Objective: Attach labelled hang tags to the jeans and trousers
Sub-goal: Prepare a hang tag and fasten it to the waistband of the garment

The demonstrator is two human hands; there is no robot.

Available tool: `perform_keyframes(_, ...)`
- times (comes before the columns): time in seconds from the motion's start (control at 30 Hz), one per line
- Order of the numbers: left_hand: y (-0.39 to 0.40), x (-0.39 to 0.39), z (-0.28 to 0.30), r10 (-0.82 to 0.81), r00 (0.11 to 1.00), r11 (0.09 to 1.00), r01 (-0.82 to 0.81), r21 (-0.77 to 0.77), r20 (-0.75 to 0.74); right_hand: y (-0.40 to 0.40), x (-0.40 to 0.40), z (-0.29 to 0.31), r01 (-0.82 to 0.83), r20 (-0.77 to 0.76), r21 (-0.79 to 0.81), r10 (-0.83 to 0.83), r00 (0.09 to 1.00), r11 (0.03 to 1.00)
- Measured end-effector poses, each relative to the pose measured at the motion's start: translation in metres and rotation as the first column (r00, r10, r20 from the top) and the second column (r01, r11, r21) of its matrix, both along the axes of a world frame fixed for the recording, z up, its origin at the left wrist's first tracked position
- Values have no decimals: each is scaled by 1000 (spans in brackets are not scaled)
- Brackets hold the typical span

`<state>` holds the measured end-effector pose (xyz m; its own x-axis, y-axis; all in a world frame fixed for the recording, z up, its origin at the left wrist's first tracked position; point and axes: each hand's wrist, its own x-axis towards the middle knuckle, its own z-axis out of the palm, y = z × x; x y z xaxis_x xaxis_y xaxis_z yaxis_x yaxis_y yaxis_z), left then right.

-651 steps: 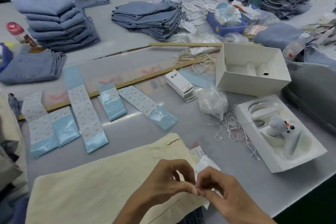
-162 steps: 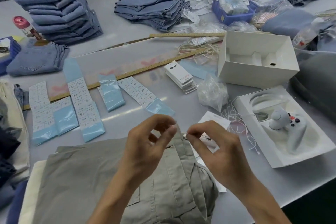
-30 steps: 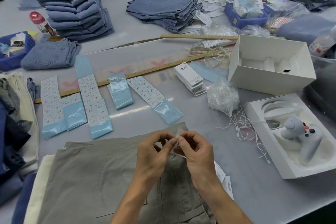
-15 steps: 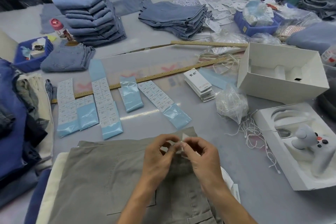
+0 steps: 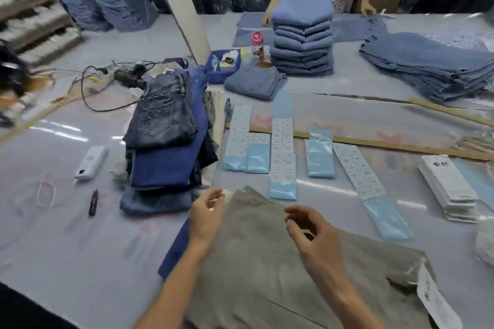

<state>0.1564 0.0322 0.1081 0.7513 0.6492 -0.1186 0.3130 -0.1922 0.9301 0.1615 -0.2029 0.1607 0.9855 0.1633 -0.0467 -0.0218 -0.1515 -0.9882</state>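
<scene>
Grey trousers [image 5: 267, 262] w/ hang tag [image 5: 434, 299] are being hovered over by left hand [image 5: 207, 215] & right hand [image 5: 311, 235], both loosely open, empty.

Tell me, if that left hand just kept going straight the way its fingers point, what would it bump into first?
Probably the stack of dark jeans. The left hand, open over the edge of the grey trousers, points up and slightly left toward that stack's near end. Depth is hard to judge, so it might pass over it.

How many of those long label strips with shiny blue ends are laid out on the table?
5, side by side beyond the grey trousers: far left, a short one beside it, the tallest, another short one, and a slanted one on the right.
</scene>
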Motion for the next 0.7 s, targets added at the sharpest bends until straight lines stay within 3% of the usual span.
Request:
perform_keyframes(0.1,83,28,-8,168,986,981,-166,-104,6,40,12,4,-48,-21,-11,47,999,999)
perform_keyframes(0.17,132,51,-7,292,956,895,-258,-363,42,68,20,6,-80,-26,-30,79,997,996)
perform_keyframes(0.23,170,72,-7,353,934,796,-274,-540,47,95,24,8,-111,-31,-58,109,994,992)
perform_keyframes(0.33,207,103,-8,370,929,710,-265,-653,24,127,24,6,-150,-29,-98,148,989,984)
perform_keyframes(0.47,239,138,-3,479,877,506,-246,-827,32,148,21,-1,-133,-78,-116,124,989,984)
perform_keyframes(0.53,251,155,4,535,844,446,-252,-859,30,147,19,-5,-90,-99,-107,80,992,990)
perform_keyframes(0.6,259,173,10,562,827,448,-335,-829,-30,141,18,-6,-33,-132,-94,20,991,995)
perform_keyframes(0.7,260,201,30,588,801,603,-529,-598,-116,125,17,-6,89,-174,-80,-102,979,993)
